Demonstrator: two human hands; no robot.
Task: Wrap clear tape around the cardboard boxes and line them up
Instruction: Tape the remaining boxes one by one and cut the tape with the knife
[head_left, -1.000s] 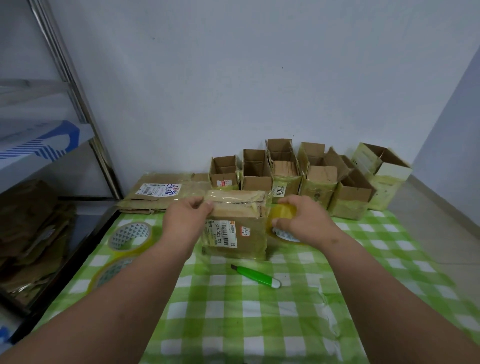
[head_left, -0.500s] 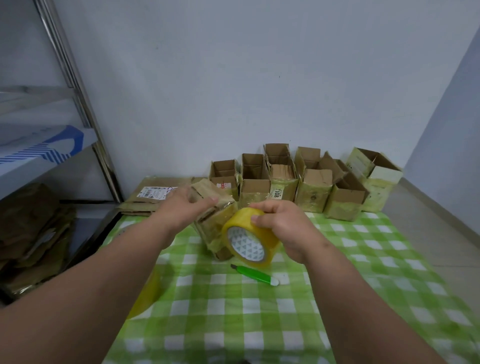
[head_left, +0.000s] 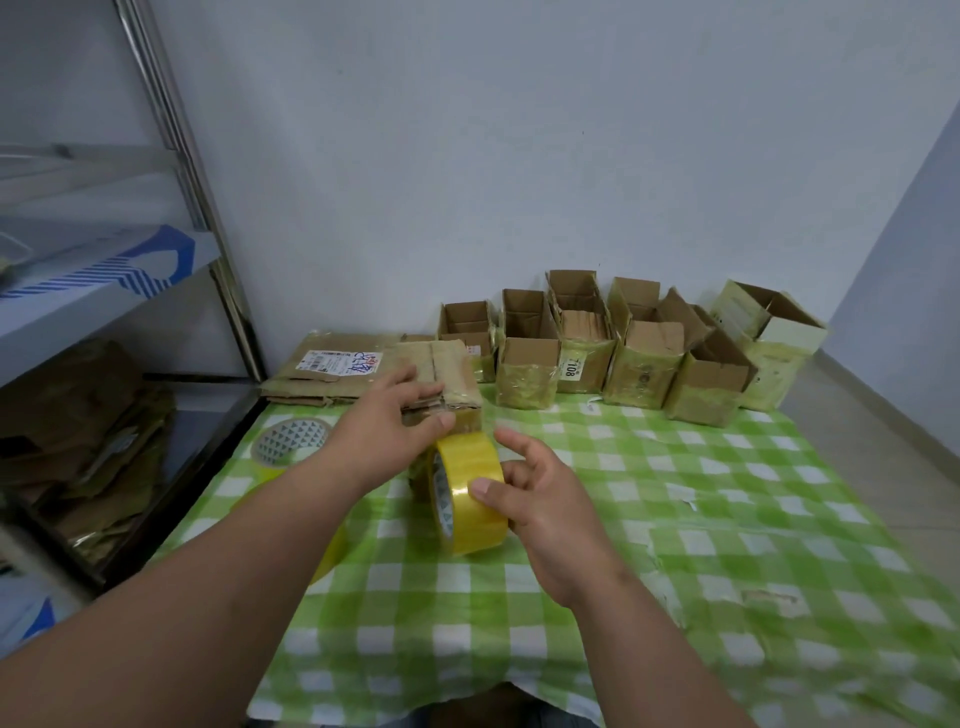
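A small cardboard box (head_left: 451, 374) stands on the green checked tablecloth (head_left: 675, 519) near the middle. My left hand (head_left: 384, 431) grips its near side, fingers over the top and thumb against the front. Just in front of the box my right hand (head_left: 540, 514) holds a roll of clear yellowish tape (head_left: 470, 493) on edge, thumb on the roll's outer face. The roll hides the lower front of the box. A row of several taped cardboard boxes (head_left: 613, 358) with open tops lines the far edge by the wall.
Flattened cardboard (head_left: 332, 371) lies at the far left of the table. Two more tape rolls sit at the left, one (head_left: 288, 444) lying flat, the other (head_left: 332, 551) partly under my left forearm. A metal shelf rack (head_left: 104, 322) holding cardboard stands to the left.
The box has been turned and now stands with its narrow side up. My right hand has drawn the tape roll nearer and lower, in front of the box. The green pen is out of sight.
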